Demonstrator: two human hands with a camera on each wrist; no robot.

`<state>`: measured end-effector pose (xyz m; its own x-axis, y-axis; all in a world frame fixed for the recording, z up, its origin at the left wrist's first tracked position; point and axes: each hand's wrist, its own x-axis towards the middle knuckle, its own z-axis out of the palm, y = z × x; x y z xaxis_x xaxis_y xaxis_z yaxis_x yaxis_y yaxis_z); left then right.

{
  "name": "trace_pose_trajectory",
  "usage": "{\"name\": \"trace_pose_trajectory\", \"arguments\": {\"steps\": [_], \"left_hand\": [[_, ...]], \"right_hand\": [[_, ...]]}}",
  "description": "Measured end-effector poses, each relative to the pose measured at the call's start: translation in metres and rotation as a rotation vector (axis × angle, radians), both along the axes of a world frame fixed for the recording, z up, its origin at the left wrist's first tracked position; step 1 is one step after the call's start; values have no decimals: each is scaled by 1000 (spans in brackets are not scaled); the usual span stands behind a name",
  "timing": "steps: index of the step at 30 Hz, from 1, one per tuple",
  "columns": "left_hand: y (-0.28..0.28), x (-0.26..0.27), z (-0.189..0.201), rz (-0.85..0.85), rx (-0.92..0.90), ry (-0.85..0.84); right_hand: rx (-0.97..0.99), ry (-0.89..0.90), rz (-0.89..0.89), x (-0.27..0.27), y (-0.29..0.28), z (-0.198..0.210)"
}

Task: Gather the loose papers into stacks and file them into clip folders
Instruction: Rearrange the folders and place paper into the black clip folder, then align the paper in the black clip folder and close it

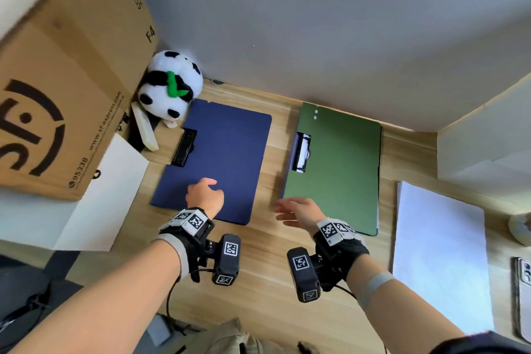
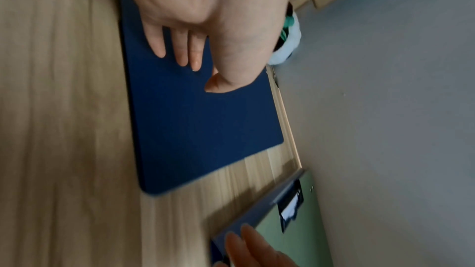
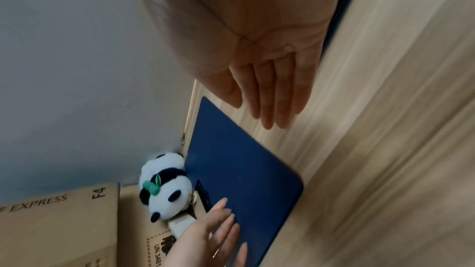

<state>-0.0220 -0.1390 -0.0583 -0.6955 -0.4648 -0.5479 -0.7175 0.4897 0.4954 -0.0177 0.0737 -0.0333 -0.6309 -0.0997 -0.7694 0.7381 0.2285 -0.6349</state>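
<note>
A blue clip folder [image 1: 218,158] lies closed on the wooden desk with its black clip [image 1: 185,146] on its left edge. My left hand [image 1: 205,194] rests on its near part with relaxed fingers [image 2: 185,48] and holds nothing. A green clip folder [image 1: 336,167] lies closed to the right, white paper showing under its clip [image 1: 301,152]. My right hand [image 1: 296,211] hovers at the green folder's near left corner, its fingers [image 3: 272,96] straight and empty. A white paper stack [image 1: 439,253] lies at the right. Another white sheet [image 1: 106,195] lies at the left.
A large cardboard box [image 1: 63,80] fills the left side, partly over the left sheet. A plush panda [image 1: 169,86] sits at the blue folder's far left corner. A phone [image 1: 523,290] lies at the right edge. A grey wall [image 1: 316,23] closes off the back.
</note>
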Motion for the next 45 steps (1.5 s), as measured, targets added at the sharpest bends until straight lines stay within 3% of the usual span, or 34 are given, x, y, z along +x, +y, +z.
{"name": "trace_pose_trajectory", "arguments": {"steps": [8, 16, 22, 27, 30, 36, 45], "left_hand": [[-74, 3, -2, 47, -74, -71], [-90, 6, -7, 121, -86, -133], [-88, 5, 2, 93, 66, 31], [-75, 11, 26, 76, 87, 295], [-64, 19, 32, 106, 202, 368], [-8, 24, 34, 66, 411, 370], [103, 30, 22, -226, 602, 186]], "right_hand": [[70, -203, -23, -5, -62, -14], [150, -197, -12, 0, -70, -21], [153, -174, -8, 7, -56, -21], [106, -111, -68, 9, -47, -15], [121, 65, -119, 11, -40, -11], [133, 361, -355, 23, 7, -1], [264, 304, -629, 66, 124, -1]]}}
